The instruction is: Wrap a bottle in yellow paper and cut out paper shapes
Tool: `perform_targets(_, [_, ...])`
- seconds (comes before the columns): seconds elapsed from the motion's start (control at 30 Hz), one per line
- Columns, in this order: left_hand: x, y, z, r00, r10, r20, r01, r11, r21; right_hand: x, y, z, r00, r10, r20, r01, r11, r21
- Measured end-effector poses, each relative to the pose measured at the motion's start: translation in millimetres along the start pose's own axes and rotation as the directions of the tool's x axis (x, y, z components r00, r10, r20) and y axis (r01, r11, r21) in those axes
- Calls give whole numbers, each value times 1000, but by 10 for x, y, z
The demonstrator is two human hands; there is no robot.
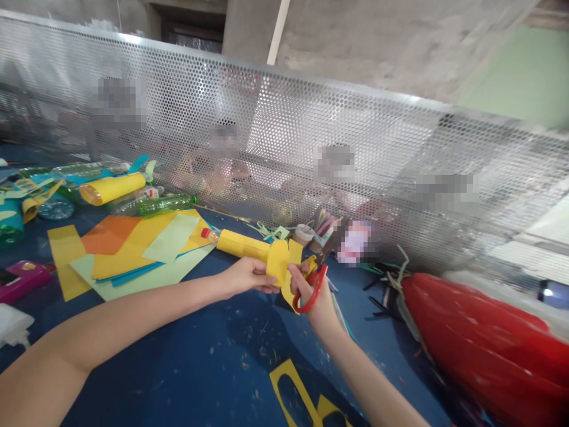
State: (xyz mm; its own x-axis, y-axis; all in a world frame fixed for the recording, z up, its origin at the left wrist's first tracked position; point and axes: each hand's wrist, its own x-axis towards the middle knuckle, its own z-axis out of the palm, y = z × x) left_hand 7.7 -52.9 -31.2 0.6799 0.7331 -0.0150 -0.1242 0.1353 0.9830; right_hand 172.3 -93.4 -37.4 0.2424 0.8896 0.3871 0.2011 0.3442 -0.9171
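My left hand (253, 275) pinches the edge of a yellow paper piece (277, 261) between thumb and fingers. My right hand (315, 296) has red-handled scissors (318, 290) around its fingers, their blades pointing away from me. Its fingertips also touch the yellow paper, which curls around in front of it. Just behind my left hand lies a bottle wrapped in yellow paper (240, 244), with a red cap (206, 233) at its left end. The far ends of the blades are partly hidden by pixelation.
Sheets of coloured paper (115, 255) lie at left, with wrapped and bare bottles (166, 204) behind. Yellow cut-outs (293, 391) lie in front. A red plastic bag (480, 338) bulges at right. A perforated metal screen (284, 124) bounds the blue table; people sit beyond it.
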Motion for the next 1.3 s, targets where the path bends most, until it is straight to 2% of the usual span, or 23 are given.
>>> perform_targets(0.13, [24, -9, -27, 994, 81, -78, -82, 997, -9, -13, 57, 29, 991, 85, 100, -98, 986, 138])
perform_targets(0.33, [14, -18, -4, 982, 147, -117, -151, 988, -24, -26, 74, 53, 995, 43, 90, -50, 996, 72])
perform_targets(0.5, [-4, -2, 45, 983, 148, -105, -158, 983, -96, -24, 122, 59, 997, -25, 72, 22, 999, 44])
perform_targets(0.7, [-18, -9, 61, 983, 148, -107, -161, 979, -122, -35, 24, 70, 998, 10, 68, -12, 999, 30])
perform_targets(0.93, [-47, 55, 54, 992, 119, -34, -122, 987, -108, -41, -44, 58, 998, 6, 59, -8, 1000, 22])
perform_targets(1.17, [-23, -2, 67, 985, 146, -92, -154, 985, -80, -61, -20, 53, 997, -52, 53, 56, 996, -67])
perform_targets(1.3, [-5, -38, 57, 980, 163, -112, -169, 985, -46, -71, 24, 56, 996, -41, 74, 46, 997, -66])
